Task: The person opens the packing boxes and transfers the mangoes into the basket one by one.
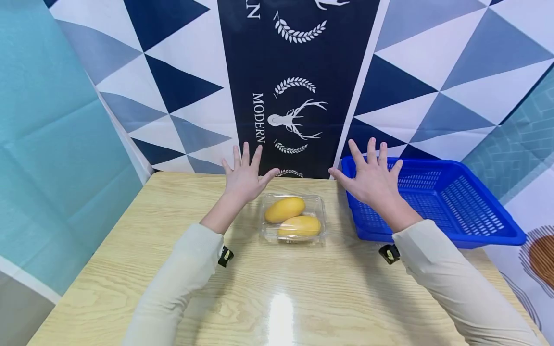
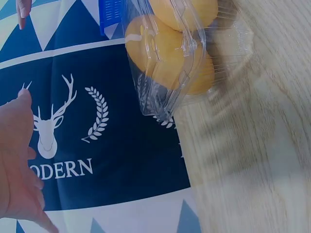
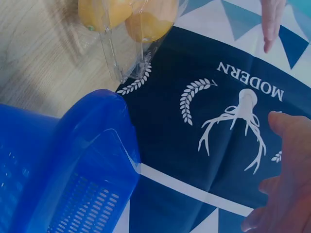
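Two yellow mangoes (image 1: pixel 285 210) lie inside a clear plastic box (image 1: pixel 319 204) on the wooden table, between the two forearms. My left hand (image 1: pixel 243 179) is held up beyond the box's left side, fingers spread and holding nothing. Likewise spread and bare, my right hand (image 1: pixel 373 178) overlaps the left end of a blue plastic basket (image 1: pixel 437 240) in the head view. In the left wrist view the clear box (image 2: pixel 160 87) shows at the top, apart from the left hand (image 2: pixel 19 165). The right wrist view has the basket (image 3: pixel 97 121) at lower left and the right hand (image 3: pixel 291 174) at the right edge.
The light wooden table (image 1: pixel 242 298) ends at a patterned cloth backdrop (image 1: pixel 298 62) with triangles and a deer head. A teal cloth (image 1: pixel 56 134) hangs on the left. The basket stands at the table's right side, its right end reaching past the edge.
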`<state>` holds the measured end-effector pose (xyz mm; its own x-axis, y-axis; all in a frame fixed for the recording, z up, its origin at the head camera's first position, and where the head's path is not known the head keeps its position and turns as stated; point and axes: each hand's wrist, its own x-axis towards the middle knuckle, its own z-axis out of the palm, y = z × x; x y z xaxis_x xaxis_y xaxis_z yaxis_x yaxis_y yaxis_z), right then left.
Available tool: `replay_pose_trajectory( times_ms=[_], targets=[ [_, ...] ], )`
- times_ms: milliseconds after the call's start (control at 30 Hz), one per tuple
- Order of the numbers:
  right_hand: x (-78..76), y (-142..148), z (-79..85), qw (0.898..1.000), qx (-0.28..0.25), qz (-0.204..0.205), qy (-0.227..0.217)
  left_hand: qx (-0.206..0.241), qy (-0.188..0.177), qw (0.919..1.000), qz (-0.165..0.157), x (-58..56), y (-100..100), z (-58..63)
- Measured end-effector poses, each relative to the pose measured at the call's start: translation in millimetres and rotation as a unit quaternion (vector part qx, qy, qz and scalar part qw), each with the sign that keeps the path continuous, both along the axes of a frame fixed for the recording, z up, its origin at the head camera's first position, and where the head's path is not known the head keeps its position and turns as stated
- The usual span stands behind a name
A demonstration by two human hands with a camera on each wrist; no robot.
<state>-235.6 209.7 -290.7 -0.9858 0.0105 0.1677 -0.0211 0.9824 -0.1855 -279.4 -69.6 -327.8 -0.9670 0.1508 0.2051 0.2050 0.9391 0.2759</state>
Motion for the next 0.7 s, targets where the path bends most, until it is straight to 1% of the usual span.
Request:
replay_pose_trajectory(
  times_ms=[100, 167, 467, 567, 700],
  targets=[
    [0.9, 0.0, 0.0, 1.0, -0.006, -0.001, 0.0, 0.01, -0.006, 0.9999, -0.007, 0.4, -0.2, 0.8],
    [1.6, 0.0, 0.2, 1.0, -0.01, -0.001, 0.001, 0.015, -0.004, 0.9998, -0.011, 0.4, -0.3, 1.0],
    [3.2, 1.5, 0.1, 1.0, -0.018, 0.005, 0.009, 0.033, 0.036, 0.9982, -0.035, 3.2, -3.6, 0.5],
    [3.8, 1.2, -0.4, 1.0, -0.016, 0.009, 0.018, 0.04, 0.044, 0.9974, -0.039, 3.1, -5.1, -0.6],
    [4.8, -0.3, -0.5, 0.999, -0.019, 0.011, 0.026, 0.054, 0.047, 0.9965, -0.043, 3.7, -7.9, -0.8]
  ],
)
